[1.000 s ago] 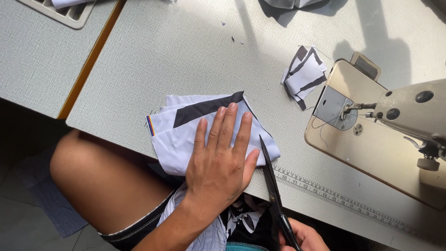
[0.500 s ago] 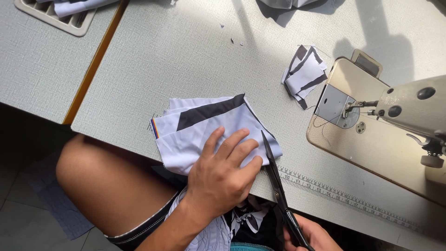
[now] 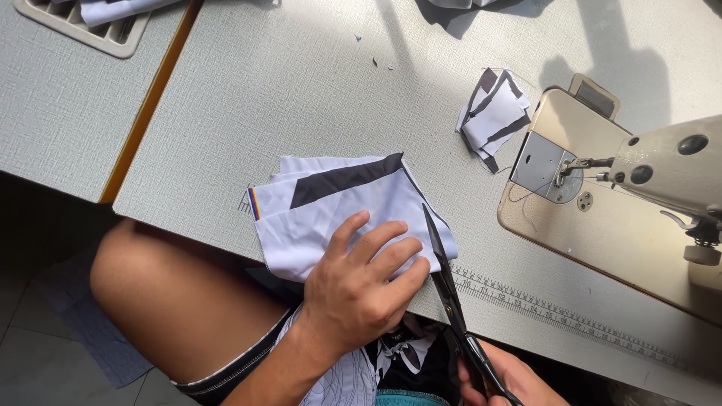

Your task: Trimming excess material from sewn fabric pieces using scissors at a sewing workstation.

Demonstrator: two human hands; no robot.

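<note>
A stack of white fabric pieces with a black stripe point(image 3: 338, 199) lies at the near edge of the grey table point(image 3: 301, 90). My left hand point(image 3: 361, 289) rests on its lower right part with fingers curled, pressing the cloth. My right hand point(image 3: 500, 380), mostly out of view at the bottom, grips the handles of black scissors point(image 3: 451, 301). The scissor blades point away from me along the right edge of the fabric, just beside my left fingertips.
A beige sewing machine point(image 3: 624, 203) stands at the right, with a small pile of white and black fabric pieces point(image 3: 492, 116) left of it. A printed ruler strip point(image 3: 571, 316) runs along the table edge. A tray point(image 3: 83, 26) sits at upper left. My bare knee is under the table.
My left hand has slid toward me and its fingers have curled from flat to bent. The scissors stay along the fabric's right edge.
</note>
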